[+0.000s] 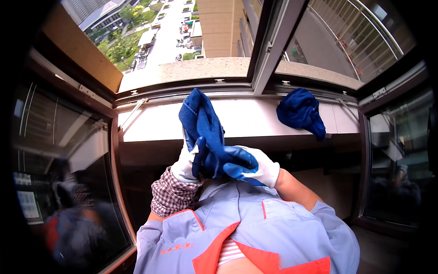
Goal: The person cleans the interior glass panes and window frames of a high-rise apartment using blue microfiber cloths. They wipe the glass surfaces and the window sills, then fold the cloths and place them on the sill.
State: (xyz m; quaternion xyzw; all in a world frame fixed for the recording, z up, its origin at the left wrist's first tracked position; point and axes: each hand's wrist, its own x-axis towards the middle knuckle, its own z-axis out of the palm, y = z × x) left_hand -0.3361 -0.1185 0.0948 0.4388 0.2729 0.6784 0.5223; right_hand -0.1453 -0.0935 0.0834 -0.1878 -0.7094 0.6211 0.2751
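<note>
A blue cloth (pixel 202 116) hangs bunched between my two hands, in front of the chest and partly over the white window sill (pixel 249 118). My left hand (pixel 191 157), in a white work glove with blue-coated fingers and a checked sleeve cover at the wrist, grips it from the left, the cloth rising over the fingers. Gloved the same way, my right hand (pixel 253 164) pinches its lower right side. A second blue cloth (pixel 299 111) lies crumpled on the sill to the right, one end drooping over the front edge.
Window sashes stand swung inward at the left (pixel 114 171) and right (pixel 364 171), each with a metal stay near the sill. A grey window mullion (pixel 273 51) rises beyond the sill. Outside are a stone ledge (pixel 205 65) and, far below, a street with trees.
</note>
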